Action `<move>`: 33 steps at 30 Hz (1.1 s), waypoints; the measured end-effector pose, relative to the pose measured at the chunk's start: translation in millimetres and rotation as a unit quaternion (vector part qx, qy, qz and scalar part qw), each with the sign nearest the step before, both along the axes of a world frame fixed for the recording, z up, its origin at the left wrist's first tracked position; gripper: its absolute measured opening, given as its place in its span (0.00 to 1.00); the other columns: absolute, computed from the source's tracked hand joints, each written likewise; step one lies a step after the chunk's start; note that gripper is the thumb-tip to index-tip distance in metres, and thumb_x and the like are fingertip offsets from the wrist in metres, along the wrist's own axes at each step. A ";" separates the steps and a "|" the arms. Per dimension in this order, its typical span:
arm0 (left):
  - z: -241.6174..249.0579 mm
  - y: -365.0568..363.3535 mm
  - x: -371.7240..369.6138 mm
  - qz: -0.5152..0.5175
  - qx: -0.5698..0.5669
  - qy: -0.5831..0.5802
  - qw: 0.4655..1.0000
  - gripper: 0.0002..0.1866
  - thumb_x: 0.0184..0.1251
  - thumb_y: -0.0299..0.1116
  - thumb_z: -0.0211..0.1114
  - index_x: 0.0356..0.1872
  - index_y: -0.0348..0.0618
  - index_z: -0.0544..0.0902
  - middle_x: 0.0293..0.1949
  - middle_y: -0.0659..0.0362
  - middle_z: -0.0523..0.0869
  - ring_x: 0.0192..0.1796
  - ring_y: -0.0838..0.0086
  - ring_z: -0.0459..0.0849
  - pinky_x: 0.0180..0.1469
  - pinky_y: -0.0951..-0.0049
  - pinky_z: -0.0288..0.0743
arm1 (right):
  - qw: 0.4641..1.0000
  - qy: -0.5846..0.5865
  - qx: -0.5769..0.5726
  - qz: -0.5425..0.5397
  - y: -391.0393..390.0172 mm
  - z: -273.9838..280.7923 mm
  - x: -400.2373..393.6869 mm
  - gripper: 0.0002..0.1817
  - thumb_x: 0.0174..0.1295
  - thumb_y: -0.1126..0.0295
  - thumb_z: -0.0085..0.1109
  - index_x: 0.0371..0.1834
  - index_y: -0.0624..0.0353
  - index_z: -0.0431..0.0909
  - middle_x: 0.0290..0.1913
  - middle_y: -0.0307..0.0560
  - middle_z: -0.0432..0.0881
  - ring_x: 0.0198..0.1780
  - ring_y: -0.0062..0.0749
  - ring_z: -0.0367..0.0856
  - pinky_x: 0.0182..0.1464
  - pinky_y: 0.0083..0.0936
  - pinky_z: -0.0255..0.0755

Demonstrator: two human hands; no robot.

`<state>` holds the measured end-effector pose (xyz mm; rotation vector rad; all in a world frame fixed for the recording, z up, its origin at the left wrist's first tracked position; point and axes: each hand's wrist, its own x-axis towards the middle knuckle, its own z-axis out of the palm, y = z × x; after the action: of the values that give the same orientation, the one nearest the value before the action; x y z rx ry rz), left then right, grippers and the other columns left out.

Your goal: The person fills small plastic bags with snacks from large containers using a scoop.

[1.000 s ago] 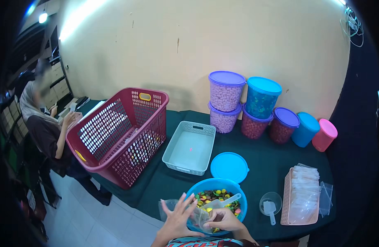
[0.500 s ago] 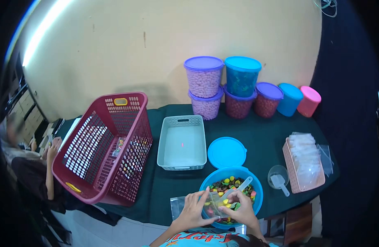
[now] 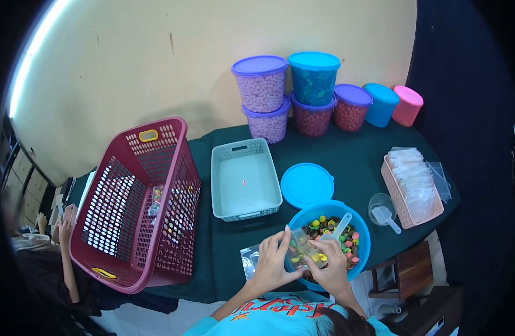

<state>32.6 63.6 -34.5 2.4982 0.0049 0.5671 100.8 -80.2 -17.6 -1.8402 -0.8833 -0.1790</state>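
Observation:
Over the blue tub of colourful candies, both my hands hold a small clear plastic bag with yellow and green pieces visible in or behind it. My left hand grips its left side between thumb and fingers. The fingers and thumb of my right hand pinch its right part. A translucent scoop rests in the candies just beyond my right hand. Another clear bag lies flat on the dark green cloth, left of my left hand. The tub's round blue lid sits behind it.
A pale green tray and a tall maroon basket holding a filled bag stand left. Lidded tubs line the wall. At right are a clear cup with a scoop and a pink basket of bags. Another person works far left.
The camera view has shifted, so the table things appear higher. Both hands still hold the bag; my right fingers have moved up along it and closed nearer to the left hand.

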 end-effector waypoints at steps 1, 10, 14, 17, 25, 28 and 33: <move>0.2 0.8 0.3 -0.005 -0.004 0.005 1.000 0.55 0.33 0.45 0.73 0.63 0.30 0.52 0.53 0.44 0.64 0.54 0.54 0.63 0.56 0.58 0.56 | 1.000 -0.016 -0.008 -0.005 1.5 0.9 0.9 0.17 0.43 0.76 0.62 0.40 0.61 0.75 0.35 0.49 0.75 0.38 0.44 0.73 0.42 0.34 0.67; 3.9 7.0 12.2 -0.047 0.045 -0.003 0.998 0.49 0.35 0.45 0.72 0.61 0.34 0.59 0.54 0.47 0.66 0.56 0.55 0.63 0.58 0.54 0.54 | 0.986 0.138 -0.098 -0.007 -1.3 -4.4 17.3 0.16 0.43 0.71 0.65 0.33 0.63 0.70 0.26 0.46 0.76 0.28 0.32 0.76 0.30 0.25 0.69; 1.4 9.1 14.5 -0.083 0.014 -0.016 0.996 0.47 0.36 0.44 0.72 0.61 0.37 0.60 0.54 0.50 0.67 0.56 0.58 0.66 0.59 0.52 0.54 | 0.993 0.110 -0.049 0.001 6.4 -1.3 13.9 0.16 0.44 0.71 0.65 0.33 0.63 0.68 0.25 0.47 0.78 0.27 0.33 0.79 0.27 0.24 0.70; 1.1 11.7 11.9 -0.086 -0.001 -0.004 0.996 0.48 0.36 0.45 0.72 0.61 0.38 0.60 0.55 0.49 0.66 0.58 0.58 0.64 0.60 0.49 0.51 | 0.984 0.168 -0.055 0.017 8.2 2.2 10.5 0.17 0.45 0.72 0.64 0.35 0.63 0.67 0.26 0.48 0.80 0.29 0.34 0.82 0.27 0.24 0.71; 9.7 45.0 -8.8 0.034 -0.033 -0.137 0.989 0.39 0.38 0.41 0.72 0.55 0.39 0.65 0.58 0.47 0.62 0.60 0.55 0.59 0.61 0.53 0.49 | 0.974 0.224 0.007 0.010 0.9 -3.4 19.0 0.20 0.45 0.76 0.64 0.39 0.67 0.65 0.28 0.43 0.83 0.31 0.24 0.79 0.33 0.16 0.70; 7.1 61.9 -15.4 0.154 -0.086 -0.131 0.975 0.36 0.40 0.36 0.71 0.54 0.38 0.66 0.57 0.48 0.63 0.59 0.57 0.59 0.60 0.60 0.52 | 0.966 0.249 0.066 -0.024 -1.8 -5.7 23.7 0.16 0.45 0.78 0.64 0.34 0.65 0.67 0.29 0.48 0.82 0.32 0.21 0.79 0.36 0.14 0.68; -6.6 73.5 -22.2 0.029 -0.376 -0.038 0.925 0.18 0.51 0.26 0.63 0.44 0.32 0.74 0.43 0.54 0.75 0.45 0.74 0.75 0.48 0.76 0.68 | 0.971 0.232 0.061 0.005 3.3 1.1 24.3 0.11 0.47 0.79 0.62 0.33 0.69 0.71 0.31 0.50 0.82 0.35 0.25 0.81 0.40 0.17 0.71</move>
<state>10.4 137.1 -41.2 1.7302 0.2255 0.5523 125.1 -76.9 -16.5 -1.6649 -0.5393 0.1954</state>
